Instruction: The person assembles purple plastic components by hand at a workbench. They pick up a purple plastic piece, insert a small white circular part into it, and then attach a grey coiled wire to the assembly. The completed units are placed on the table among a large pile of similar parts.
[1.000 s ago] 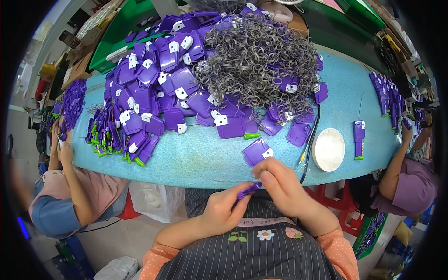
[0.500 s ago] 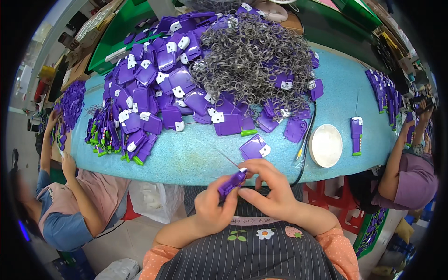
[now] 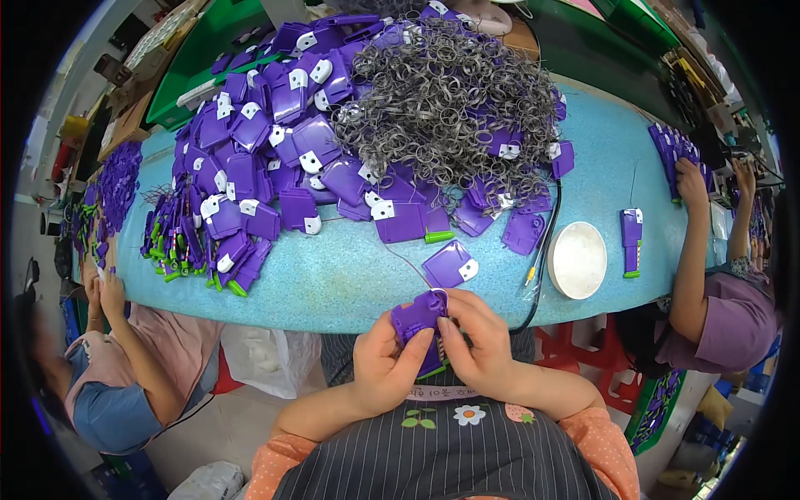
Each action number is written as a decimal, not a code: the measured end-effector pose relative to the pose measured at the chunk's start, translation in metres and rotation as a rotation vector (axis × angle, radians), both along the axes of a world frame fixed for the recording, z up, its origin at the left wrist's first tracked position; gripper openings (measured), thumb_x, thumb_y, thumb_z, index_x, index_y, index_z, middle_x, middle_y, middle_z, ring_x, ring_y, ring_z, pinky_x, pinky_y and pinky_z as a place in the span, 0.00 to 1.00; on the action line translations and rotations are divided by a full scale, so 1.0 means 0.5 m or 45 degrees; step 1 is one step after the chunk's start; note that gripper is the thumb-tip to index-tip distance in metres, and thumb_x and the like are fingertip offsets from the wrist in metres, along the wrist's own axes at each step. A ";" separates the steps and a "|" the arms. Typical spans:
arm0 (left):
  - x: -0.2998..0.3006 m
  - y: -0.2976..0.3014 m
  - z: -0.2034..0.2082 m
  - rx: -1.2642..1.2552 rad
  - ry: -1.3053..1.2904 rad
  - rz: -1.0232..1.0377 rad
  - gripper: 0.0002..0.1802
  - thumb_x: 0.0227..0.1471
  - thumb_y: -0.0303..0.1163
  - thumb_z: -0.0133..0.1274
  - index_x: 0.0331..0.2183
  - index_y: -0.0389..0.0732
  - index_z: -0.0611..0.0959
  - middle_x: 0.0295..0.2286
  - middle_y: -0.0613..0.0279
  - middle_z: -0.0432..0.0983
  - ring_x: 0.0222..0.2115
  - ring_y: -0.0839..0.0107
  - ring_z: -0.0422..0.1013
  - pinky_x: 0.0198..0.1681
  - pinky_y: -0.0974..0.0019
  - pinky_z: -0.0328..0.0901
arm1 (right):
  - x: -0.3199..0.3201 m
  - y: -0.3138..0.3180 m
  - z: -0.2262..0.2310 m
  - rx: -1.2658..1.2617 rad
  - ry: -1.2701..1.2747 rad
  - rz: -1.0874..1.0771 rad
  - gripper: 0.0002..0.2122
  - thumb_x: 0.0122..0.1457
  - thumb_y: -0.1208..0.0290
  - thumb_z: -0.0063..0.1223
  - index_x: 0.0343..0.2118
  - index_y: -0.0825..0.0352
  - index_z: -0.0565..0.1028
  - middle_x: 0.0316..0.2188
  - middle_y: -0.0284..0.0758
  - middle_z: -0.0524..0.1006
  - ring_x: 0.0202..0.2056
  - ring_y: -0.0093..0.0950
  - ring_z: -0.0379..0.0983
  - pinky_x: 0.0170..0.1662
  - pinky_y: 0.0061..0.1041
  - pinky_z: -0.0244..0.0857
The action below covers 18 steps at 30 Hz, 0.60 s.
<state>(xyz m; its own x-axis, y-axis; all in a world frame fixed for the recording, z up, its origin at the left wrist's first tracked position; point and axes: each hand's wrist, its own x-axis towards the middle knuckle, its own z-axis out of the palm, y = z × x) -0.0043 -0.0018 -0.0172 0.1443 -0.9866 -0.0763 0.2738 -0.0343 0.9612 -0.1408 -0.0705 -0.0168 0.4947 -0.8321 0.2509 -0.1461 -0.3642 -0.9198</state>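
Observation:
My left hand (image 3: pixel 385 353) is closed on the left edge of a purple plastic casing (image 3: pixel 417 315), its thumb against the face. My right hand (image 3: pixel 477 335) pinches the casing's right side near its upper corner. A green-tipped lower part shows between my palms. From the casing's top a thin dark wire or strip (image 3: pixel 407 262) curves up and to the left over the table. Just beyond my hands lies a loose purple cover (image 3: pixel 448 264) with a white corner. What my fingertips press on the casing is partly hidden.
Purple-and-white covers (image 3: pixel 242 175) are heaped at the left, beside green-tipped pieces (image 3: pixel 171 242). A tangle of coiled metal strips (image 3: pixel 446 100) stands behind. Rightward are a black cable (image 3: pixel 552 242), a white bowl (image 3: pixel 579 260) and one purple piece (image 3: pixel 632 242). Co-workers sit on both sides.
The casing has turned from edge-on to show its inner face, and its green end now shows below. The right co-worker's hand has reached to the row of purple pieces.

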 end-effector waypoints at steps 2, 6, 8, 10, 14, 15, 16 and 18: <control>-0.003 -0.003 -0.002 -0.034 0.105 -0.038 0.17 0.57 0.22 0.42 0.49 0.29 0.65 0.39 0.60 0.71 0.38 0.79 0.68 0.41 0.75 0.64 | 0.007 0.000 -0.003 -0.007 -0.019 -0.030 0.10 0.54 0.80 0.48 0.39 0.75 0.71 0.36 0.44 0.73 0.32 0.36 0.73 0.33 0.25 0.67; -0.001 0.003 -0.011 -0.025 0.135 -0.108 0.19 0.58 0.23 0.40 0.51 0.29 0.62 0.43 0.57 0.68 0.43 0.78 0.66 0.47 0.73 0.62 | 0.002 -0.005 0.000 0.119 0.026 0.021 0.09 0.56 0.78 0.48 0.39 0.74 0.71 0.32 0.43 0.73 0.28 0.35 0.72 0.30 0.26 0.66; 0.005 0.002 -0.013 -0.009 0.154 -0.154 0.20 0.58 0.23 0.40 0.52 0.29 0.61 0.44 0.57 0.67 0.44 0.77 0.65 0.48 0.72 0.61 | -0.005 -0.010 0.004 0.190 0.098 0.053 0.08 0.57 0.76 0.48 0.38 0.73 0.71 0.30 0.42 0.73 0.26 0.33 0.72 0.28 0.26 0.65; 0.006 0.003 -0.013 -0.043 0.112 -0.174 0.20 0.58 0.23 0.40 0.52 0.29 0.60 0.44 0.56 0.67 0.44 0.76 0.65 0.48 0.72 0.60 | -0.010 -0.015 0.014 0.294 0.169 0.084 0.08 0.57 0.74 0.48 0.38 0.72 0.72 0.28 0.41 0.72 0.26 0.31 0.71 0.27 0.25 0.64; 0.015 0.003 -0.008 -0.018 0.145 -0.227 0.19 0.59 0.23 0.38 0.52 0.31 0.60 0.45 0.53 0.67 0.45 0.72 0.67 0.49 0.69 0.62 | -0.014 -0.026 0.024 0.415 0.148 0.215 0.10 0.57 0.71 0.50 0.38 0.71 0.72 0.27 0.40 0.73 0.27 0.31 0.72 0.28 0.27 0.64; 0.014 0.003 -0.003 0.002 0.231 -0.224 0.19 0.59 0.23 0.38 0.52 0.31 0.60 0.45 0.52 0.67 0.45 0.70 0.67 0.49 0.67 0.62 | -0.021 -0.049 0.034 0.344 0.170 0.300 0.10 0.56 0.70 0.51 0.38 0.70 0.72 0.27 0.40 0.73 0.27 0.31 0.72 0.29 0.27 0.64; 0.014 0.005 0.005 0.028 0.313 -0.217 0.19 0.59 0.23 0.38 0.52 0.32 0.60 0.46 0.50 0.67 0.45 0.67 0.68 0.49 0.66 0.63 | -0.027 -0.071 0.040 0.276 0.188 0.389 0.11 0.56 0.69 0.51 0.38 0.70 0.72 0.26 0.40 0.73 0.28 0.31 0.72 0.29 0.28 0.64; 0.018 0.011 0.010 0.066 0.386 -0.154 0.19 0.59 0.24 0.37 0.52 0.34 0.59 0.47 0.44 0.66 0.45 0.59 0.70 0.48 0.60 0.66 | -0.035 -0.120 0.056 -0.207 0.453 0.049 0.13 0.50 0.69 0.56 0.38 0.67 0.73 0.30 0.40 0.73 0.31 0.37 0.72 0.33 0.31 0.65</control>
<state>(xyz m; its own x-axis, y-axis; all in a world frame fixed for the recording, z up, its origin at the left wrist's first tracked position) 0.0044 0.0039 -0.0120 -0.0105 -0.9889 -0.1483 0.5383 -0.1305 0.8326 -0.1584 -0.1302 0.0111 0.6046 -0.7747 0.1852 -0.4291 -0.5126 -0.7437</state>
